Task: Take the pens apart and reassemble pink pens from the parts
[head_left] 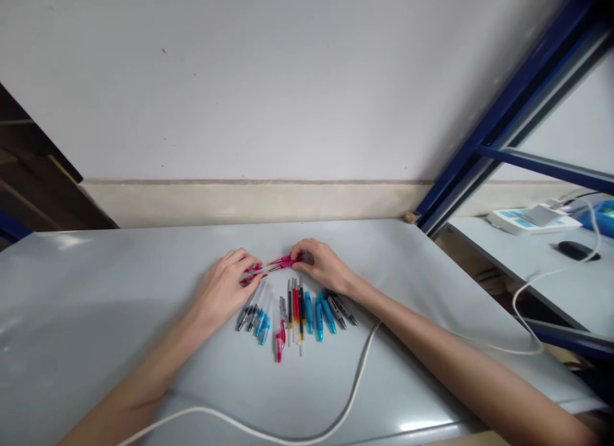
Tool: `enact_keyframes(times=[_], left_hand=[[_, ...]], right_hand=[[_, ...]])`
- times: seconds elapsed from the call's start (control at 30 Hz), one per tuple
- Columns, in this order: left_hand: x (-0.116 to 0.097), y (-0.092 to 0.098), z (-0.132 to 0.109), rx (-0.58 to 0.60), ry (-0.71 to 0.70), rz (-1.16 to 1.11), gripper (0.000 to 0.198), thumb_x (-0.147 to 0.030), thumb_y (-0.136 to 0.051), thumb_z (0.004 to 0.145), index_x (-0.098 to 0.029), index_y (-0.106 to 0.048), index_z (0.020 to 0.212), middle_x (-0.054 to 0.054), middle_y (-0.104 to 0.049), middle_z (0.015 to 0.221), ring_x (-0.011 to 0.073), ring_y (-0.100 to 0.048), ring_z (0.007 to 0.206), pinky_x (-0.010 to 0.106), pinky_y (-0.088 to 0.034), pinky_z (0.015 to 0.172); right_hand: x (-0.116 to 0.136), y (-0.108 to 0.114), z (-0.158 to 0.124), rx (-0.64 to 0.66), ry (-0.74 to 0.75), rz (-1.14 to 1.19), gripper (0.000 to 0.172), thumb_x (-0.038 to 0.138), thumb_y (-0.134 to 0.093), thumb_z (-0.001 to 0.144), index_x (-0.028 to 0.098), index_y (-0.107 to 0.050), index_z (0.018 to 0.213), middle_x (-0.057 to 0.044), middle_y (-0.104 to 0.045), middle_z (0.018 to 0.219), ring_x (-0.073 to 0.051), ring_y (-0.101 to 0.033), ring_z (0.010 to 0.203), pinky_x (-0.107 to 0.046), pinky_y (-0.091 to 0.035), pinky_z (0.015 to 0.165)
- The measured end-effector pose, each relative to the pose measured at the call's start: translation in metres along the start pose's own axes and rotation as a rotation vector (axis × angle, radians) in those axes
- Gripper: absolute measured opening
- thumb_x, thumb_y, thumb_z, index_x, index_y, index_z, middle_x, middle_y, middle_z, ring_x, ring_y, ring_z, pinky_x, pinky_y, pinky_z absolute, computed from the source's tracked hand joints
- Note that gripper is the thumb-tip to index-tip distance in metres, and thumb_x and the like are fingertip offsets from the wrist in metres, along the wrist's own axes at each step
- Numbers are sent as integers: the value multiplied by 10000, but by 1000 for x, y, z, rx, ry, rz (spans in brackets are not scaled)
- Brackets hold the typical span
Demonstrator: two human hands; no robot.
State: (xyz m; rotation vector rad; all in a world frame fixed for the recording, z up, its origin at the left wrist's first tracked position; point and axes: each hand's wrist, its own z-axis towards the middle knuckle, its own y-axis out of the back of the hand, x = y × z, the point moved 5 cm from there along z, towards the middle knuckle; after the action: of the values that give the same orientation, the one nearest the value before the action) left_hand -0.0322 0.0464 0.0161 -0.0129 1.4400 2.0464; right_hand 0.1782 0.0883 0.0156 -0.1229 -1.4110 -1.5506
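Near the middle of the grey table (119, 318), my left hand (231, 283) has its fingers closed around red and clear pen parts (252, 273). Facing it, my right hand (316, 263) pinches pink-red pen pieces (286, 262). The parts in both hands lie close together, and where they touch is too small to tell. Below the hands lie clear barrels with black and blue tips (261, 318), a red-tipped clear pen part (279, 350), several refills (295, 305), blue pen barrels (319, 318) and dark grey barrels (341, 310).
A white cable (357, 382) curves across the table's front and under my right forearm. At the right, beyond a blue metal frame (460, 167), another surface holds a white device (532, 219) and a black mouse (579, 251). A wall stands behind the table.
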Motion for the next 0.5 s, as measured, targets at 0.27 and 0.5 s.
enact_keyframes(times=[0.27, 0.5], left_hand=[[13, -3, 5, 42, 44, -48, 202, -373, -564, 973, -260, -709, 1058, 23, -689, 1059, 200, -666, 911, 317, -502, 838], [11, -4, 9, -4, 50, -78, 267, -392, -506, 993, -251, -693, 1121, 39, -684, 1125, 208, -667, 983, 309, -487, 862]], right_hand=[[4, 7, -6, 27, 37, -282, 163, 41, -562, 912, 176, -641, 959, -65, -675, 943, -217, -580, 893, -340, -405, 855], [1, 20, -15, 53, 16, -372, 222, 10, -534, 891, 183, -654, 960, -78, -673, 999, -220, -571, 948, -321, -398, 834]])
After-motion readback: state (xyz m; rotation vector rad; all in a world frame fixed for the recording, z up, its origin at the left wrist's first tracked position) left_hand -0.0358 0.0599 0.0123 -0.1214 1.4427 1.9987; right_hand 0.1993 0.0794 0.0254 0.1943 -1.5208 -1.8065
